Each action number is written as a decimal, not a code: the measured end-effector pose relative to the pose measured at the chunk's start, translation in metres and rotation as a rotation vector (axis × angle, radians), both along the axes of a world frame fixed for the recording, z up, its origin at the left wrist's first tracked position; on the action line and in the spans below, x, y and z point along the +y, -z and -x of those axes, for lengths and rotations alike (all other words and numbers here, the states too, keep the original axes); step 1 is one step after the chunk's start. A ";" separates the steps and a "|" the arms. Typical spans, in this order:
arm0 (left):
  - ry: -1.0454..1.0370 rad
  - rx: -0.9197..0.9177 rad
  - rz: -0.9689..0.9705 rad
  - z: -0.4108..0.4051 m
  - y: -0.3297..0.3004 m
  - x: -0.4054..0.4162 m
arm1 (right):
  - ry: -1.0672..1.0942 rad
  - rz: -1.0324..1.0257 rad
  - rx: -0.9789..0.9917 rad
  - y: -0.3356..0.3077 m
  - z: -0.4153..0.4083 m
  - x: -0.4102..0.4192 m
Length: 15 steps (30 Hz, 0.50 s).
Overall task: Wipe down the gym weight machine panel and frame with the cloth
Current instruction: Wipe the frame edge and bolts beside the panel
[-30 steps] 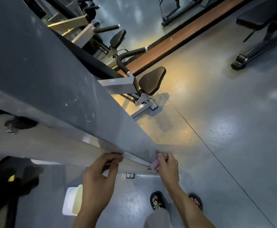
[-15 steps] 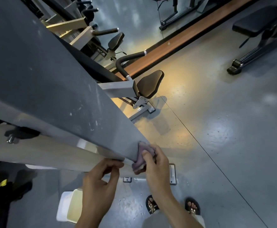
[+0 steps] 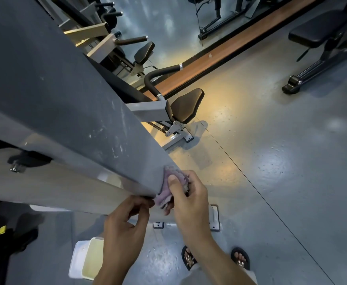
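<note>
Right hand pinches the purple cloth against the grey panel corner; left hand, at its 8 o'clock, curls on the frame edge.

2 hands, 1 cloth, 1 grey panel, 2 sandalled feet, 1 tub (on floor), 1 seat

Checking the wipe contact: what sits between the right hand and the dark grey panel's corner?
In the head view, the crumpled purple cloth lies between the right hand and the dark grey panel, thumb pressing it on.
</note>
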State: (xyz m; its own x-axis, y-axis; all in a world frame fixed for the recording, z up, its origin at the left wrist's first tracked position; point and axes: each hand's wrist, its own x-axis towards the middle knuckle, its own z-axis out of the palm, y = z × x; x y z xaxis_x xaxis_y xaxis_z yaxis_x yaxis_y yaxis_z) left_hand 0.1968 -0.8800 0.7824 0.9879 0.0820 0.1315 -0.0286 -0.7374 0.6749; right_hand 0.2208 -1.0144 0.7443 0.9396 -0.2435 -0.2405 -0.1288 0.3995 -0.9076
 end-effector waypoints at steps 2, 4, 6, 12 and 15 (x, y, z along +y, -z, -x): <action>0.005 0.002 -0.007 0.000 0.000 0.000 | 0.016 0.067 0.094 0.016 0.000 -0.001; 0.005 0.003 -0.015 0.000 0.000 0.000 | 0.025 0.062 0.219 0.034 0.001 -0.006; 0.006 0.007 -0.027 0.001 0.000 0.000 | 0.007 0.050 0.298 0.040 0.004 -0.008; 0.002 0.016 -0.017 0.001 -0.005 -0.004 | -0.045 -0.093 -0.030 -0.046 0.004 -0.008; 0.030 0.001 -0.032 0.000 -0.008 -0.005 | -0.048 -0.119 -0.123 -0.062 0.001 -0.008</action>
